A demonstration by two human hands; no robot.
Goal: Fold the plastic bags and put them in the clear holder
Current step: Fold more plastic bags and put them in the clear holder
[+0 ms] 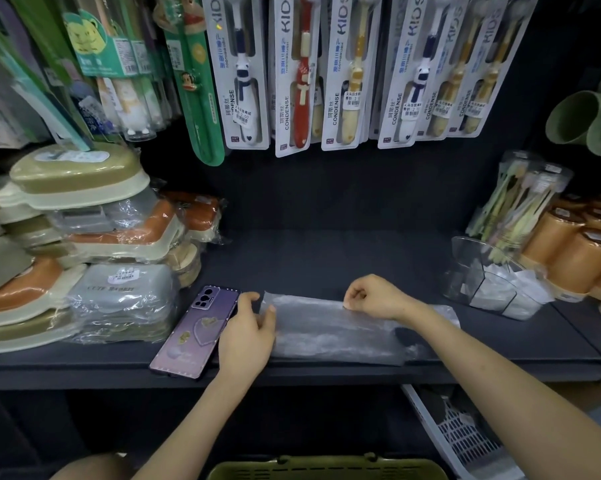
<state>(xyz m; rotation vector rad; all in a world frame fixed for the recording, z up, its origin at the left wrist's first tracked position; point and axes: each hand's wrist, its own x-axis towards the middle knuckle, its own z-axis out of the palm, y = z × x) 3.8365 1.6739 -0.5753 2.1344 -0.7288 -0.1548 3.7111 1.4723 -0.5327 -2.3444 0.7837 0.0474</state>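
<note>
A clear plastic bag point(333, 327) lies flat and lengthwise near the front edge of a dark shelf point(326, 258), at about the 6 o'clock part of the shelf. The left hand point(247, 330) sits on the bag's 9 o'clock end; its grip is apart, thumb spread from the fingers, fingertips pressing down on the plastic. The right hand point(375, 299) is at the bag's 12 o'clock edge with its grip drawn together, thumb and curled fingers pinching that far edge. The clear holder point(465, 268) stands well apart at 2 o'clock from the bag and has folded bags point(500, 292) inside. A purple phone point(191, 330) lies face down just beside the left hand at 9 o'clock. Stacked wrapped soap boxes point(84, 216) fill 9 to 10 o'clock, toothbrush packs point(344, 71) hang at 12, and orange cups point(576, 251) lie at 3.
</note>
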